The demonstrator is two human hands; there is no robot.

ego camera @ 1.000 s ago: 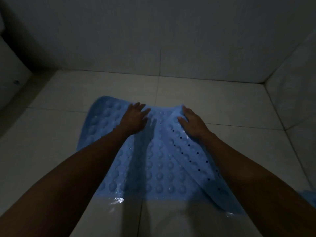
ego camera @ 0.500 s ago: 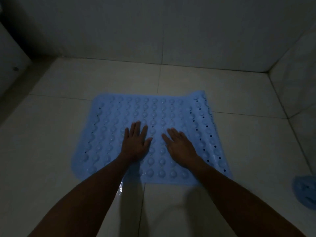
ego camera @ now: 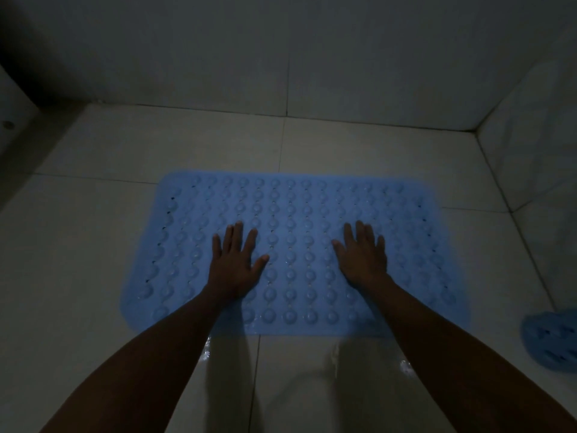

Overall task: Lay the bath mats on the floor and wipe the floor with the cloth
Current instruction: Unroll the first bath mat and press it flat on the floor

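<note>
A light blue rubber bath mat (ego camera: 296, 214) with rows of round bumps and small holes lies flat on the pale tiled floor (ego camera: 218, 142). My left hand (ego camera: 234, 260) rests palm down on the mat's left-middle part, fingers spread. On the mat's right-middle part my right hand (ego camera: 363, 256) presses flat in the same way. Neither hand holds anything. A second blue mat (ego camera: 552, 342) shows partly at the right edge, bunched up. No cloth is in view.
Tiled walls (ego camera: 312, 57) close the space at the back and on the right. A low ledge (ego camera: 12, 120) stands at the far left. Wet glints (ego camera: 406, 367) shine on the floor tiles just in front of the mat.
The mat went from folded and lifted at its right side to fully spread flat. My hands slid apart, the right one moving toward the mat's right part.
</note>
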